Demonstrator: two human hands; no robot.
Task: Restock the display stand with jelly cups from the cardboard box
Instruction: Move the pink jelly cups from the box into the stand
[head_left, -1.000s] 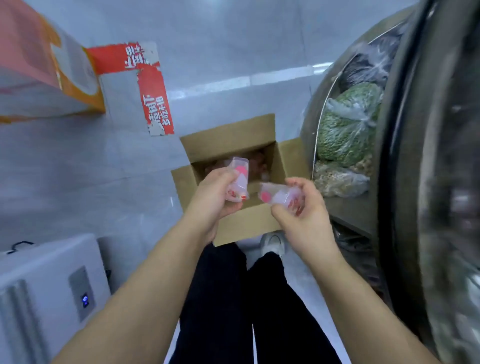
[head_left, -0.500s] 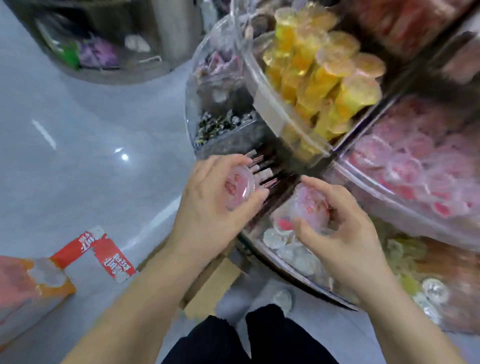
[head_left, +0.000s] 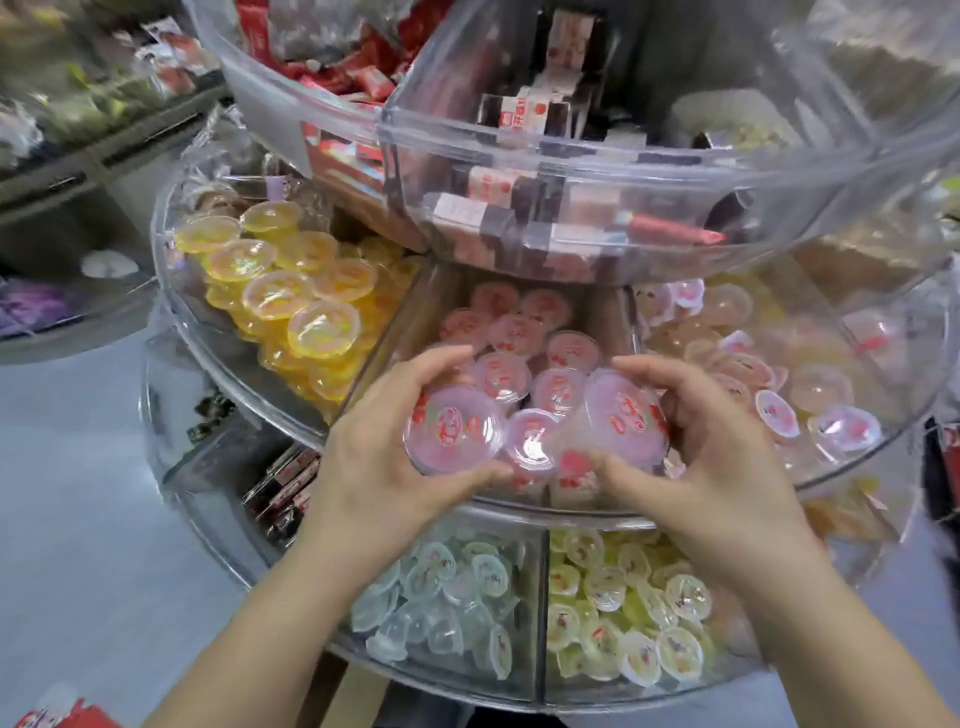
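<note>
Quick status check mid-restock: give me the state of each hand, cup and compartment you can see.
Left hand: holds a pink jelly cup, lid up.
Right hand: holds a second pink jelly cup, tilted.
Middle clear compartment: part-filled with pink cups.
Yellow jelly cup compartment: heaped.
Lower green cup compartment: stocked.

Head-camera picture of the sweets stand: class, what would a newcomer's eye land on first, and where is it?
First, the two hands at centre: the left hand grips one pink jelly cup and the right hand another pink cup, both over the middle tier's pink compartment. Next, the bright yellow jelly cups in the compartment to its left.
</note>
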